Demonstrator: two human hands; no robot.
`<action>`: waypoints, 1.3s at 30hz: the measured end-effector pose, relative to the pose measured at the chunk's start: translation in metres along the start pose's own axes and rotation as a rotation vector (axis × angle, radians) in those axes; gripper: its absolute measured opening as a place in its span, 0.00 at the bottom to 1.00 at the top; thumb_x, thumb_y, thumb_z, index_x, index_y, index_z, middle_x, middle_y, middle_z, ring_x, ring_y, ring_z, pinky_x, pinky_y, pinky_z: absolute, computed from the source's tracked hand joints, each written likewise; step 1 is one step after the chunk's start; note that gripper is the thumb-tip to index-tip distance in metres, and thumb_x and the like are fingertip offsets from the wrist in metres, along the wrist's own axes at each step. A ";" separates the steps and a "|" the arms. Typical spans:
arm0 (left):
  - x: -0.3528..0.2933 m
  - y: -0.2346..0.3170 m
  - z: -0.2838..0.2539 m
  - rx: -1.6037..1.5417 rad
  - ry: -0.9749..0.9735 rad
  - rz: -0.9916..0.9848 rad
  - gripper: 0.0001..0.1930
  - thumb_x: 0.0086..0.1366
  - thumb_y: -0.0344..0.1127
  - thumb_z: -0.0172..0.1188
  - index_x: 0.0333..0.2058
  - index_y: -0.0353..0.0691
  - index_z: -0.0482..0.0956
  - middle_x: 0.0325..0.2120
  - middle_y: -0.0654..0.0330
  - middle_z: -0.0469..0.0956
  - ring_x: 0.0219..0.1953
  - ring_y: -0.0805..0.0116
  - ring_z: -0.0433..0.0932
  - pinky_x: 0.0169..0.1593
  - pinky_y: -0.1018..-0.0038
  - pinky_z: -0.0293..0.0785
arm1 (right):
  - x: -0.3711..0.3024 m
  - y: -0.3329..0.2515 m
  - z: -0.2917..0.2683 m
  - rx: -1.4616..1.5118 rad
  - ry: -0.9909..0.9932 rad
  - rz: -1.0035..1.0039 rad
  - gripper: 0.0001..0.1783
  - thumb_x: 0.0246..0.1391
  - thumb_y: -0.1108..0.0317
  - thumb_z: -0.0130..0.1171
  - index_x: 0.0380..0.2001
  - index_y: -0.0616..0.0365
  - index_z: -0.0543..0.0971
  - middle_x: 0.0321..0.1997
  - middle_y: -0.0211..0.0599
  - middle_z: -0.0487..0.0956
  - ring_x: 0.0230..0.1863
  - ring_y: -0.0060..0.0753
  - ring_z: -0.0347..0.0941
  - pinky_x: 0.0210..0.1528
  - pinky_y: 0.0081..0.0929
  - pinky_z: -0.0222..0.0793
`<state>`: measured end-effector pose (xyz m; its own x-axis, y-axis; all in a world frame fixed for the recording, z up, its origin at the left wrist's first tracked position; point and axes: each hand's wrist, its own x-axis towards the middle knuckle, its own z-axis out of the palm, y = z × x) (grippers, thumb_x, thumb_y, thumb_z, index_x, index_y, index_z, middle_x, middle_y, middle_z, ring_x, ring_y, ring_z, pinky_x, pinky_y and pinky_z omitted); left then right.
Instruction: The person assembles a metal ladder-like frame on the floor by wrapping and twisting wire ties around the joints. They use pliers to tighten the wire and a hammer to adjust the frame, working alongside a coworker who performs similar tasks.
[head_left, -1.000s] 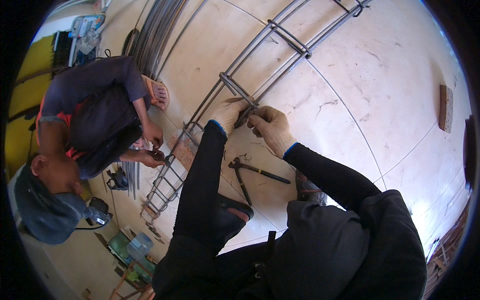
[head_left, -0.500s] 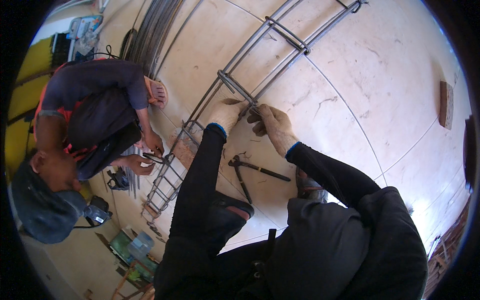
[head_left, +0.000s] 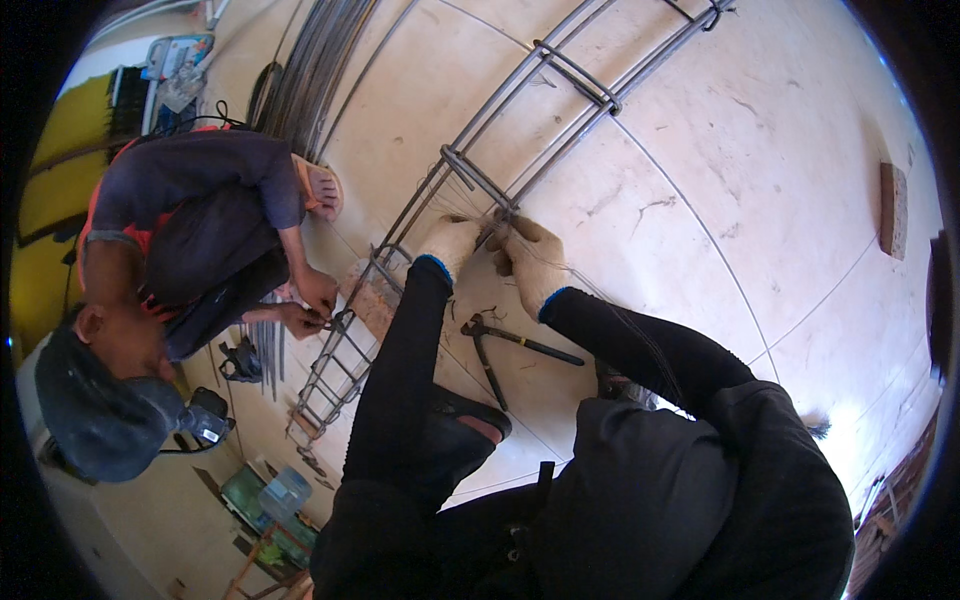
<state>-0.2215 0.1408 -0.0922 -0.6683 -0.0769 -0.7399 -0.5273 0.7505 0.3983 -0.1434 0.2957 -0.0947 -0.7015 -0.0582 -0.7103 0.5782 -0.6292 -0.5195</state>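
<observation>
Tiled floor crossed by steel cage

At the cage's near long edge, gloved left hand and right hand are curled among thin wires; what is gripped cannot be told. Pincers are laid nearby.

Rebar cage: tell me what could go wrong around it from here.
Loose wires trailing over the right sleeve could snag or scratch. Open pincers beside the left sandal could trip someone. The co-worker's hands, close to the rebar cage, might jolt it against the left hand or right hand.
</observation>
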 end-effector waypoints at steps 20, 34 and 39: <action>-0.029 -0.004 -0.019 0.261 0.404 -0.087 0.27 0.56 0.52 0.76 0.42 0.31 0.86 0.38 0.43 0.87 0.42 0.48 0.86 0.51 0.60 0.79 | 0.004 -0.040 -0.021 -1.010 -0.024 -0.258 0.24 0.66 0.48 0.50 0.43 0.55 0.87 0.38 0.53 0.85 0.46 0.62 0.82 0.51 0.54 0.75; -0.070 -0.023 0.025 0.187 0.573 0.612 0.16 0.58 0.36 0.75 0.43 0.38 0.84 0.40 0.52 0.83 0.45 0.51 0.83 0.49 0.61 0.80 | 0.008 -0.021 -0.024 -0.739 0.089 -0.353 0.23 0.64 0.50 0.59 0.39 0.61 0.87 0.34 0.49 0.85 0.39 0.51 0.83 0.45 0.43 0.76; -0.071 -0.020 0.022 0.097 0.504 0.526 0.14 0.59 0.38 0.74 0.41 0.39 0.86 0.39 0.51 0.84 0.43 0.50 0.84 0.49 0.62 0.80 | 0.007 -0.033 -0.030 -0.397 -0.087 0.007 0.25 0.66 0.50 0.60 0.32 0.66 0.84 0.26 0.37 0.80 0.28 0.29 0.74 0.34 0.30 0.69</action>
<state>-0.1518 0.1458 -0.0593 -0.9927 0.0347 -0.1154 -0.0368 0.8244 0.5648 -0.1554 0.3392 -0.0964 -0.7198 -0.1377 -0.6804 0.6871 -0.2810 -0.6700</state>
